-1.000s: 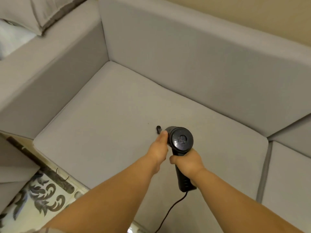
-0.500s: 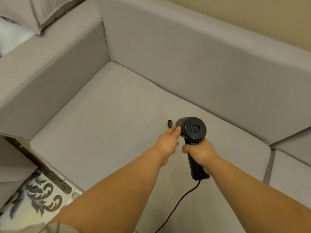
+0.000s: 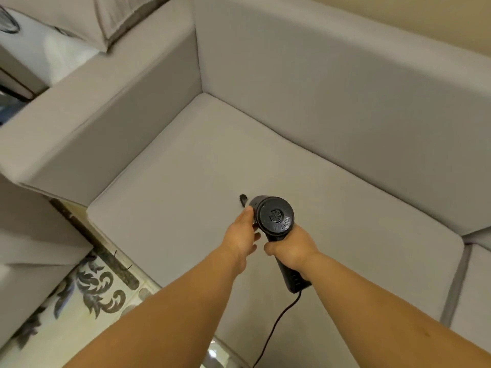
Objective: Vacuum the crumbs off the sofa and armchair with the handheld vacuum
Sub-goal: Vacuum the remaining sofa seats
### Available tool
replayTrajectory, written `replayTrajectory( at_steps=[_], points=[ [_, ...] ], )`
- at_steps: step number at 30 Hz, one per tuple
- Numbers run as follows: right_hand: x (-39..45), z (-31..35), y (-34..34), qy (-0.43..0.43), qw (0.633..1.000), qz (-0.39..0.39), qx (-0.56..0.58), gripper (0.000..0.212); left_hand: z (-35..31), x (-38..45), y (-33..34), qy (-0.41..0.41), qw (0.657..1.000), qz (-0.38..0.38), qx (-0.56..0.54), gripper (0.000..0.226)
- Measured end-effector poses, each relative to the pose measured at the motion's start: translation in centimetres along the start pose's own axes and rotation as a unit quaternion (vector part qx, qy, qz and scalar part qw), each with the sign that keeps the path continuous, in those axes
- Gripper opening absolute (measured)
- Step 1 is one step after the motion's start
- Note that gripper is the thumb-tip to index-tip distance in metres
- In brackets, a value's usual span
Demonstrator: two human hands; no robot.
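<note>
Single head view, wide-angle, looks forward and steeply down from above the sofa seat cushion (image 3: 212,166), close over it; armrest left of cushion, backrest beyond it

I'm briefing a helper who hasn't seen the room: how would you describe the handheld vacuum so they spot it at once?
Find the grey sofa seat cushion in the corner. Over its middle, the right hand holds the handheld vacuum while the left hand touches its side. It is the only black thing there, round-backed, trailing a black cord.

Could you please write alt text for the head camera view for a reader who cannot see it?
A right hand grips a black corded handheld vacuum over a grey sofa seat cushion, while the left hand touches its barrel. Patterned floor shows at lower left.
</note>
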State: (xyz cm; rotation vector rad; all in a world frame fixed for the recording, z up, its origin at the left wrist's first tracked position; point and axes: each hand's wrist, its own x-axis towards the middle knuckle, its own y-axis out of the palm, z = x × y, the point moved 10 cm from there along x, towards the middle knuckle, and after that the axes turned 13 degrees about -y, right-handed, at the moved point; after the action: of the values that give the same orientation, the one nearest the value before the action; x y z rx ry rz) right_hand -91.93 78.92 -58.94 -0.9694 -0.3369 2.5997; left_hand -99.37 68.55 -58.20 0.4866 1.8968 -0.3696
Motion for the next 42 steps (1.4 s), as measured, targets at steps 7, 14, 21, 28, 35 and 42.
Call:
replayTrajectory(
  at_steps=[7,14,21,28,35,42],
  points=[
    [-3.2,-0.8,0.0,0.024,0.999,0.043,0.01,0.028,2.8,-1.9,-1.1,-0.001,1.0,0.017,0.018,0.051],
    [-7.0,-2.2,0.6,0.032,0.999,-0.003,0.028,0.024,5.7,-3.7,0.0,0.022,0.997,0.063,0.027,0.048],
    [-11.8,-5.9,7.2,0.053,0.998,0.006,0.036,0.021,12.7,-4.1,-4.5,0.011,0.999,0.032,0.04,0.053],
    [-17.8,-10.1,7.3,0.068,0.997,-0.009,0.03,0.025,18.3,-7.1,-3.2,0.011,0.996,0.032,0.079,0.05],
    [-25.6,-15.3,3.3,0.056,0.996,-0.052,0.051,0.036,24.4,-11.8,3.1,0.007,0.991,0.052,0.122,0.051],
    [-39.4,-25.7,-6.8,0.042,0.978,-0.155,0.134,0.03,34.5,-20.2,17.6,0.05,0.978,0.11,0.173,0.054]
  ],
)
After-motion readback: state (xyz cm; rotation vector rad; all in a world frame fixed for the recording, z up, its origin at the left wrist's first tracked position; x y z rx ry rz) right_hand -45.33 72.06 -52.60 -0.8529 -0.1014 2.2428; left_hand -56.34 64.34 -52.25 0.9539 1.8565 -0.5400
